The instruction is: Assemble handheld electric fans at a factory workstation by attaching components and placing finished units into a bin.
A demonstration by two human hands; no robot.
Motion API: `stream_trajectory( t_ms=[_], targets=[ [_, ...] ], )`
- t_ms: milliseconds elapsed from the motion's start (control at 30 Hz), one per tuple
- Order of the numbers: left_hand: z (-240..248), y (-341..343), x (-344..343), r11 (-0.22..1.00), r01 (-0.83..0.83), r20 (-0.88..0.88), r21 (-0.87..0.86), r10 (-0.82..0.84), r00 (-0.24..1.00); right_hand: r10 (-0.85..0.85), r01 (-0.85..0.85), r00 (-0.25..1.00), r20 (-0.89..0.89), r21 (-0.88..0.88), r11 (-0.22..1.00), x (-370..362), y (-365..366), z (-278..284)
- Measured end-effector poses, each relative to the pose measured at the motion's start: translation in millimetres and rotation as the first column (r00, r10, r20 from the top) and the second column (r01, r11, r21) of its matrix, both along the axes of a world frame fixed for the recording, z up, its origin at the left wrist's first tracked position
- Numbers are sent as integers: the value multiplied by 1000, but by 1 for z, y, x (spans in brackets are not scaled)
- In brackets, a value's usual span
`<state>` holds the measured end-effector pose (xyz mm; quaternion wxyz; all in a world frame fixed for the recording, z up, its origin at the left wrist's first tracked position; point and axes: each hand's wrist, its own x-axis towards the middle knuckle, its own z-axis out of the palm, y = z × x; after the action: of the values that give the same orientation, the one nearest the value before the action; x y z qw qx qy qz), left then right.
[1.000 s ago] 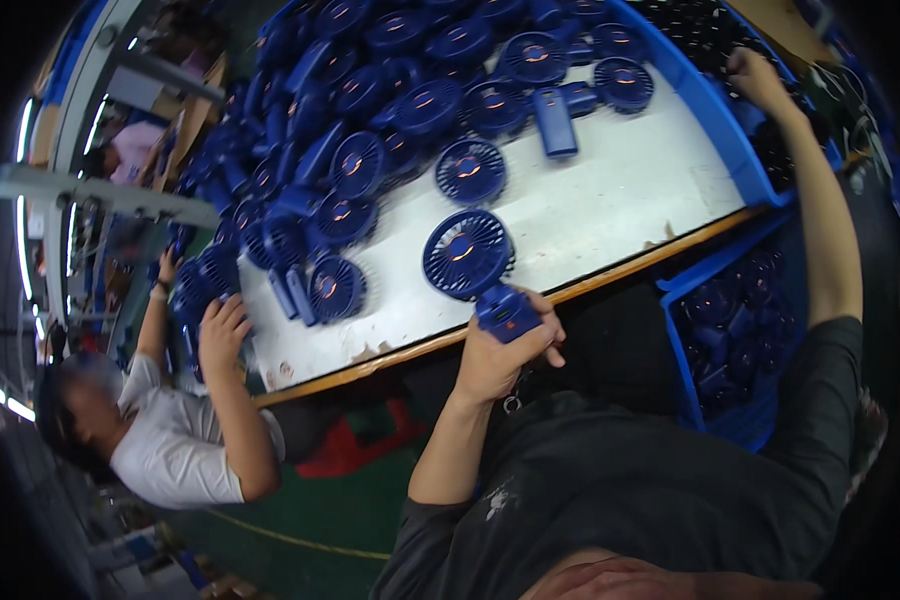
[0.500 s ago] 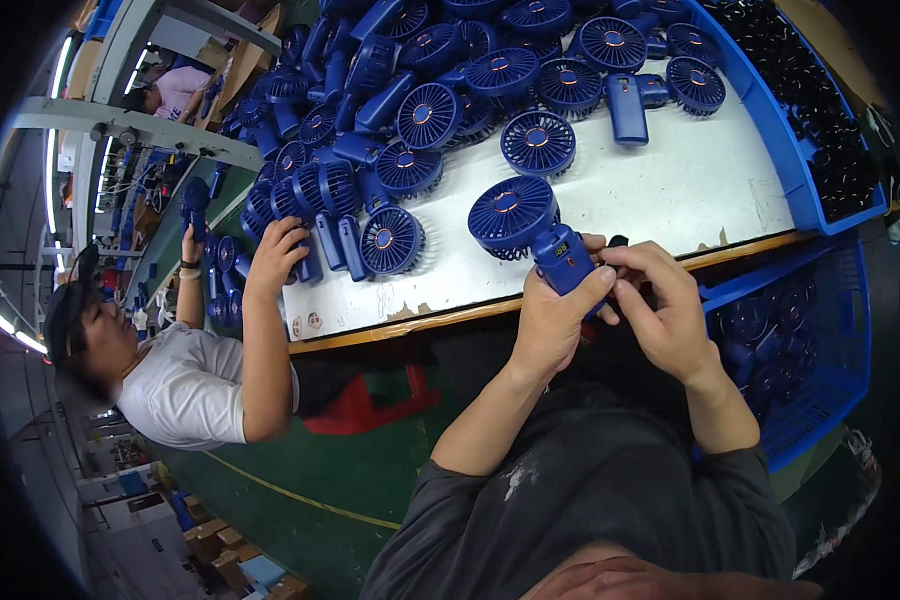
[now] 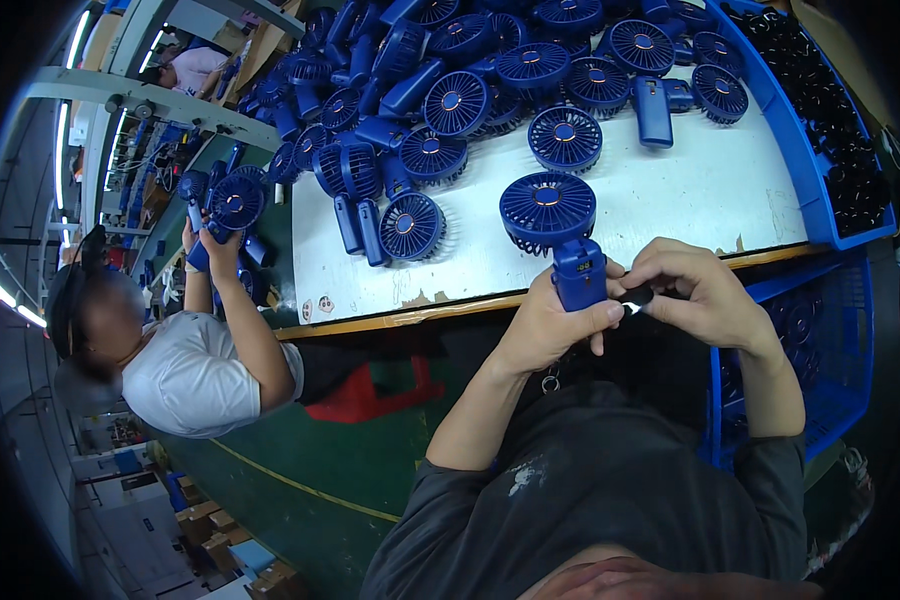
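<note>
A dark blue handheld fan (image 3: 548,207) stands upright in my left hand (image 3: 553,322), whose fingers wrap round its handle (image 3: 579,278). A small lit display shows on the handle. Close beside it, my right hand (image 3: 705,297) pinches a small black piece (image 3: 637,295), perhaps a strap, with something shiny at its end. Both hands are over the near edge of the table, almost touching. Below the left hand hangs a small metal ring (image 3: 551,383); what it is fixed to is hidden.
Many blue fans (image 3: 457,103) lie heaped on the white table (image 3: 470,262). At the right, a blue tray (image 3: 818,205) holds black parts; a blue crate (image 3: 838,415) with more fans sits below. A co-worker (image 3: 205,370) at the left handles fans near a red stool (image 3: 375,392).
My fan has turned more upright, its handle facing me. The black piece now shows in my right fingers. The co-worker has taken fans off the table's left end and holds them farther left.
</note>
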<state>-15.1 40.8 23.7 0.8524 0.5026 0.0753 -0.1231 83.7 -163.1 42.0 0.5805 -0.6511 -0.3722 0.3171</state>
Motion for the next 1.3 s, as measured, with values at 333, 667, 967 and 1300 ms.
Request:
stream_trajectory(
  t_ms=[333, 667, 967, 1300],
  targets=[
    [1, 3, -8, 1000, 6, 29, -9, -6, 1000, -111, 112, 962, -248, -10, 994, -5, 6, 15],
    [-25, -6, -12, 971, 163, 174, -176, -133, 976, -179, 95, 746, 641, 164, 982, -3, 38, 15],
    [-23, -32, -8, 934, -274, -74, -229, 264, 962, -236, 362, 645, 726, -18, 932, -50, 43, 4],
    [55, 56, 21, -17, -575, 552, 818, -260, 792, -743, 764, 638, -204, 43, 644, -86, -65, -93]
  ],
)
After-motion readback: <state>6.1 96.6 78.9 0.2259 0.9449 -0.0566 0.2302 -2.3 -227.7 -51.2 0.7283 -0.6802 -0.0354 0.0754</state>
